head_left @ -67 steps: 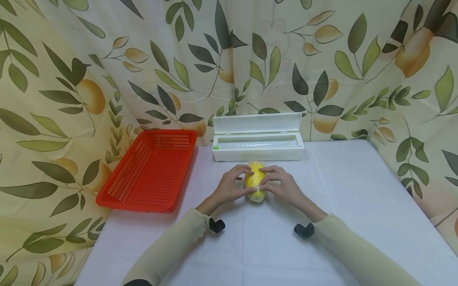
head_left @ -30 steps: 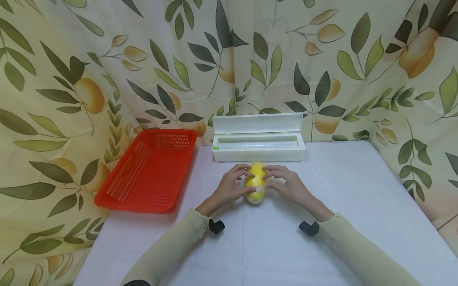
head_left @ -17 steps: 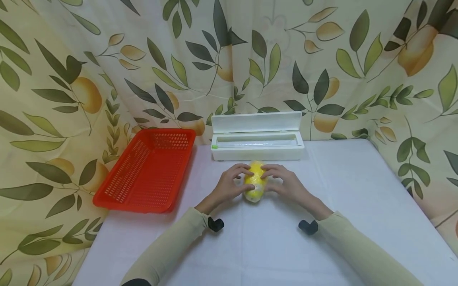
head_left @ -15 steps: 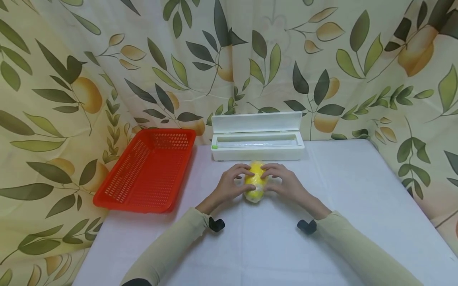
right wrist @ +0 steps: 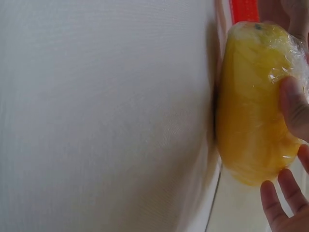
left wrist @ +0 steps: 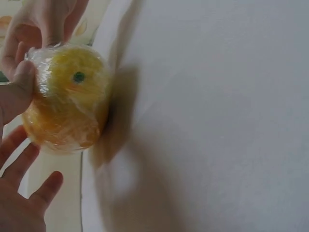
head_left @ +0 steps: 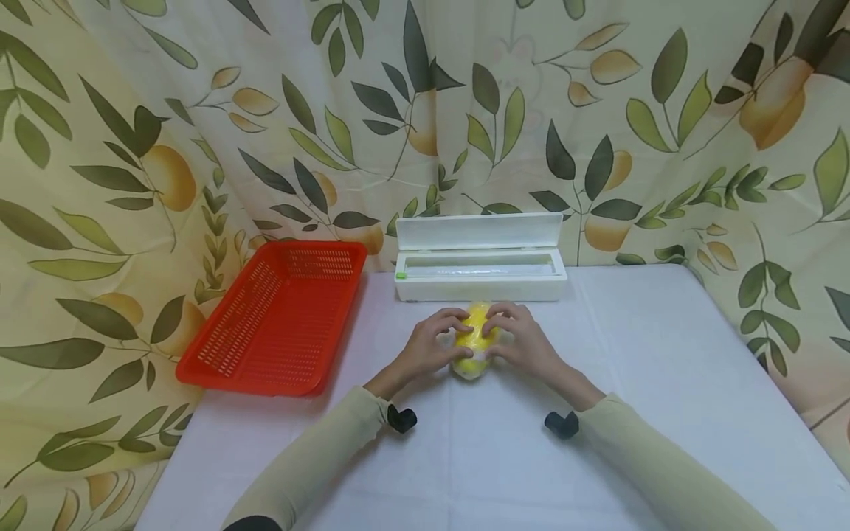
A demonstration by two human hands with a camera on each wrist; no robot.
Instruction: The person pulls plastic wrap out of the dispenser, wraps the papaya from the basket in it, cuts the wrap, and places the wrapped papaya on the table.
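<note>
A long, rounded yellow fruit point(head_left: 475, 339) wrapped in clear cling film lies on the white tablecloth between both hands. Its end faces me in the left wrist view, with a small dark green spot. My left hand point(head_left: 426, 345) holds its left side, thumb point(left wrist: 21, 79) on the film near that end and some fingers spread past it. From the right, my right hand point(head_left: 527, 346) grips it with curled fingers over the top and the thumb point(right wrist: 293, 104) pressed to the wrinkled film. The underside of the fruit is hidden.
Just behind the hands stands a long white cling film dispenser point(head_left: 481, 289), lid point(head_left: 479, 231) raised, film roll point(head_left: 478, 270) inside and a green slider at its left. A red plastic basket point(head_left: 279, 324) sits at the left. Leaf-patterned curtains hang behind the table.
My right hand has moved in to the left, its thumb now against the fruit, where a gap showed a second ago. The left hand stays about where it was.
</note>
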